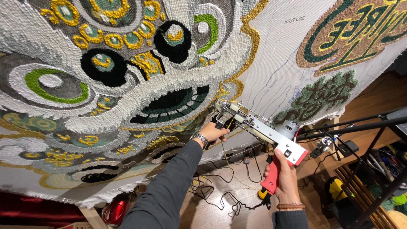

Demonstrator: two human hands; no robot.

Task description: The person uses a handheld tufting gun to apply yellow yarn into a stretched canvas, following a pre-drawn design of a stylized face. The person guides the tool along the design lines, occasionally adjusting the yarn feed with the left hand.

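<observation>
Two hands grasp the tufting gun (265,131): right hand (283,174) clenched around its red pistol grip, left hand (213,131) gripping the front handle, needle end against the tufted cloth (271,55).

Both arms raised, left hand (213,131) and right hand (283,176) each in a closed grip.

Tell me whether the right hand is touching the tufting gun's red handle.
Touching. The head view shows the right hand wrapped around the red handle of the tufting gun, fingers closed on it with no gap.
</observation>
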